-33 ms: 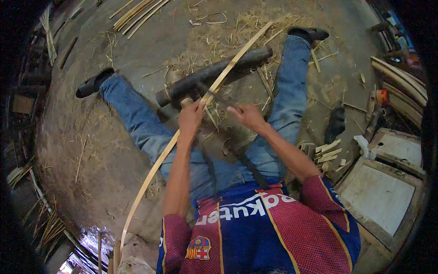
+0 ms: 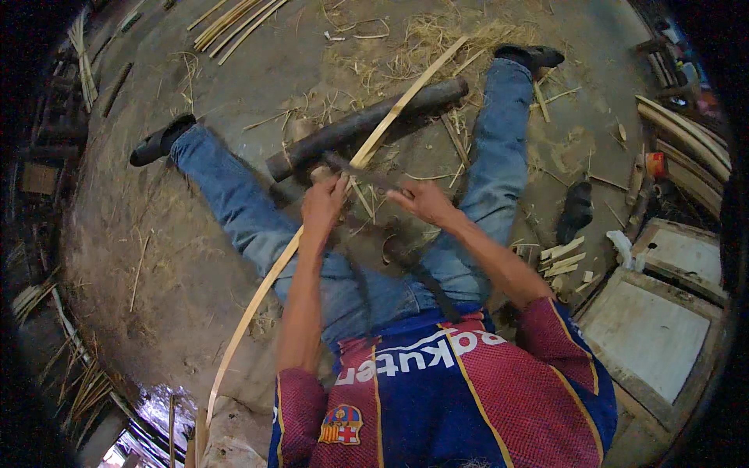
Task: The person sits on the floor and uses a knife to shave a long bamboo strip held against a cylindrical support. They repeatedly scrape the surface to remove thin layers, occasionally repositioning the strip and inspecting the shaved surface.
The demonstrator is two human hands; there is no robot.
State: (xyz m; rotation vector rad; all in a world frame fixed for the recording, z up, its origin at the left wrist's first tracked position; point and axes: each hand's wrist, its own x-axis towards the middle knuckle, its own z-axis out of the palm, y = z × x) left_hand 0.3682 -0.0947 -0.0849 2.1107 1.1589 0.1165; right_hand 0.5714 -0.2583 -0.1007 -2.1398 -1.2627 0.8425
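No pkgs, signs or screens visible; only a small red-orange container (image 2: 655, 164) at right.

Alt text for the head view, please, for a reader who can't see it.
Seated on a concrete floor with legs spread, a person draws a dark blade held by the left hand and right hand across a long bamboo strip lying over a dark log. Straw-like shavings lie around.

You have one long pale bamboo strip (image 2: 312, 226), one dark round log (image 2: 367, 121), one dark blade (image 2: 367, 175), two black shoes (image 2: 160, 142), and two pale flat slabs (image 2: 647, 335).
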